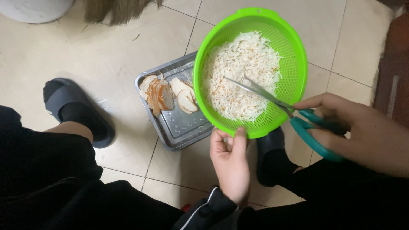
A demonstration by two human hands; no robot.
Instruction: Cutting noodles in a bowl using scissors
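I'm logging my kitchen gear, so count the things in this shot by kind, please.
Green colander: 1
Scissors: 1
Metal tray: 1
Black slippers: 2
Total: 5

Left hand grips green colander rim — right hand holds teal scissors, blades over shreds.

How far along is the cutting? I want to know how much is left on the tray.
Done: a heap of fine white shreds fills the green colander. In hand: the left hand holds its rim, the right hand works teal-handled scissors in the shreds. Left: several uncut slices on the metal tray.
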